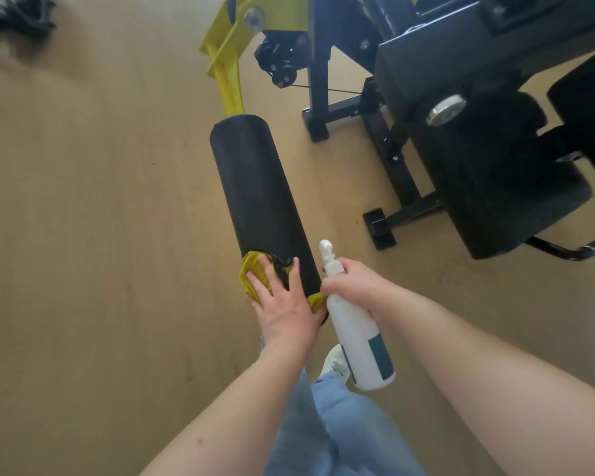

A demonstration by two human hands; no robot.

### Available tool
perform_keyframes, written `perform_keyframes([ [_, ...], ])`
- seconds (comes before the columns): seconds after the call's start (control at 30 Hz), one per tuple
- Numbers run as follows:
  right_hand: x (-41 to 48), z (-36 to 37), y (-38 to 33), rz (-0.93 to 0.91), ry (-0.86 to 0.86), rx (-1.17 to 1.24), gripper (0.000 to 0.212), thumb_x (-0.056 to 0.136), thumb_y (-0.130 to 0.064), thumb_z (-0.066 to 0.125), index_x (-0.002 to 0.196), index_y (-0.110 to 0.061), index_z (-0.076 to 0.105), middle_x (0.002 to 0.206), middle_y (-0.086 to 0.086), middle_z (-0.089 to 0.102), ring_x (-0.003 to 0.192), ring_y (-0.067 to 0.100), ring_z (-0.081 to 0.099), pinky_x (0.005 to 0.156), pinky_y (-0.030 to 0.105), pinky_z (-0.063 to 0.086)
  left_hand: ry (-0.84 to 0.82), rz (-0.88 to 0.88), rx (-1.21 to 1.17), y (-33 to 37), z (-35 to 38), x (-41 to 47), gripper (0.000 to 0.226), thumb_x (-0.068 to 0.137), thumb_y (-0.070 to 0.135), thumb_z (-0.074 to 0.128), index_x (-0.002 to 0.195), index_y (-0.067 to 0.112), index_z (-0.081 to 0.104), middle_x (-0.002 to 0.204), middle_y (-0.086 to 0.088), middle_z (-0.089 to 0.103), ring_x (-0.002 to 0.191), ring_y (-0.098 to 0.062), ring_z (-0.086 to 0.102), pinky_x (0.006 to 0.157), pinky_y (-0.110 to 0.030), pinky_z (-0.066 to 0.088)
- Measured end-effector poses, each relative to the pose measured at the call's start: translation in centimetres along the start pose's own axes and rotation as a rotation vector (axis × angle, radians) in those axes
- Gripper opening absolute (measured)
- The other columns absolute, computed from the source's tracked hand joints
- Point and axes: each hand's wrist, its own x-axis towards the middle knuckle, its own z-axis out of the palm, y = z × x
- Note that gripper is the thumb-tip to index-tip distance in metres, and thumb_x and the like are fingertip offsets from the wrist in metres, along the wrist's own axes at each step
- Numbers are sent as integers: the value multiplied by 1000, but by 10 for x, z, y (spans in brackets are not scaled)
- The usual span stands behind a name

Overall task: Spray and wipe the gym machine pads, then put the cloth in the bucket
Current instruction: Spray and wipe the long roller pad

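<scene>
A long black roller pad (255, 187) runs from a yellow machine arm (228, 63) toward me. My left hand (282, 304) lies flat on a yellow cloth (251, 273), pressing it onto the pad's near end; part of the cloth peeks out at the right of the hand. My right hand (354, 280) grips the neck of a white spray bottle (358, 338) with a teal label, its nozzle pointing up beside the pad. No bucket is in view.
The machine's dark frame (327, 108) and black seat pads (502, 187) stand at the right, with feet on the tan floor (83, 201). A dark object (14, 15) sits at the top left. My legs and a white shoe (335, 364) are below the pad.
</scene>
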Motion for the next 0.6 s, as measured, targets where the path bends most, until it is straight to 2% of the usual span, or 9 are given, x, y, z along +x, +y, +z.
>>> perform_keyframes([
  [0.07, 10, -1, -8, -6, 12, 21, 35, 87, -30, 71, 119, -29, 55, 102, 4, 65, 94, 25, 68, 89, 48, 59, 25, 16, -20, 2, -2, 11, 77, 96, 66, 47, 159, 38, 13, 164, -22, -29, 151, -54, -14, 123, -66, 9],
  [0.13, 23, -3, -17, -19, 40, 45, 33, 88, -29, 70, 116, -33, 53, 101, 3, 66, 93, 24, 68, 90, 49, 59, 99, 40, -65, 4, -10, 30, 45, 98, 54, 52, 137, 31, 48, 166, -25, -20, 151, -57, -9, 122, -68, 10],
  [0.17, 29, -4, -22, -26, 54, 54, 30, 88, -28, 70, 112, -35, 53, 99, 2, 66, 92, 23, 67, 89, 48, 59, 132, 47, -72, 4, -16, 43, 34, 98, 48, 54, 124, 25, 56, 167, -27, -16, 150, -59, -6, 120, -70, 11],
  [0.27, 49, -7, -36, -48, 66, 52, 22, 90, -26, 70, 98, -38, 53, 97, 1, 65, 91, 22, 66, 87, 44, 57, 184, 71, -19, 1, -37, 88, 22, 99, 38, 55, 112, 20, 58, 167, -29, -9, 150, -60, -1, 119, -71, 14],
  [0.4, 76, -14, -60, -47, 79, 62, 27, 89, -26, 70, 110, -37, 56, 98, 1, 66, 92, 21, 66, 85, 41, 57, 228, 96, -7, -1, -60, 142, 14, 101, 31, 51, 109, 21, 55, 169, -25, -7, 152, -56, -5, 119, -72, 12],
  [0.6, 114, -32, -103, -59, 61, 52, 27, 89, -23, 68, 112, -34, 58, 94, 1, 65, 85, 18, 64, 74, 34, 53, 313, 184, -98, -9, -83, 189, 6, 94, 22, 58, 96, 20, 53, 170, -19, 7, 157, -43, 2, 114, -79, 15],
])
